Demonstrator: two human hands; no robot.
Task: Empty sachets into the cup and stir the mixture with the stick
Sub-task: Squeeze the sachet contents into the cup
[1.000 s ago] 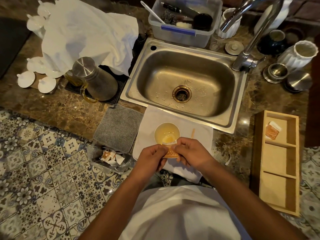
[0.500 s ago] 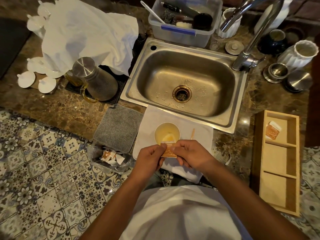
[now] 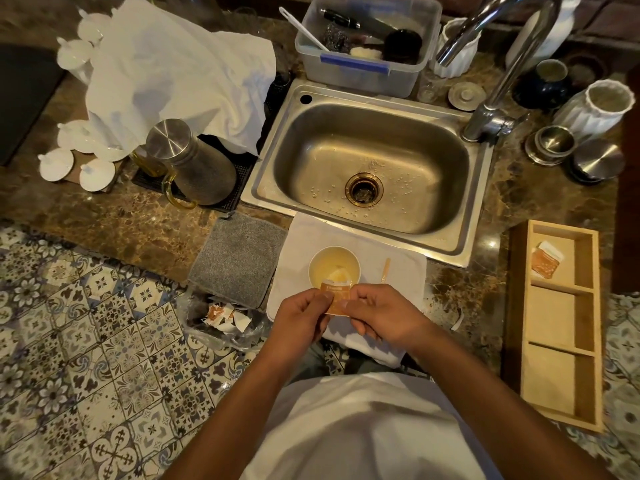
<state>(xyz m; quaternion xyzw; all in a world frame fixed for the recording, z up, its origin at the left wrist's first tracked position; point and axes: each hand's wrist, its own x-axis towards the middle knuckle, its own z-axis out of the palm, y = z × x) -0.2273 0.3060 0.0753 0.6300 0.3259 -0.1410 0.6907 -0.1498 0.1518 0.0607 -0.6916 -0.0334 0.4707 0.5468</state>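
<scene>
Head view: left hand (image 3: 300,317) and right hand (image 3: 379,315) each pinch, grip closed, a small orange paper sachet (image 3: 337,298) at the near rim of a white round cup (image 3: 334,268); thin wooden stick (image 3: 385,270) lies beside it.

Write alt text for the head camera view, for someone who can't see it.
Both hands, left hand and right hand, pinch an orange sachet just above a paper cup on a white cloth before a steel sink. A wooden stick lies beside the cup.
</scene>
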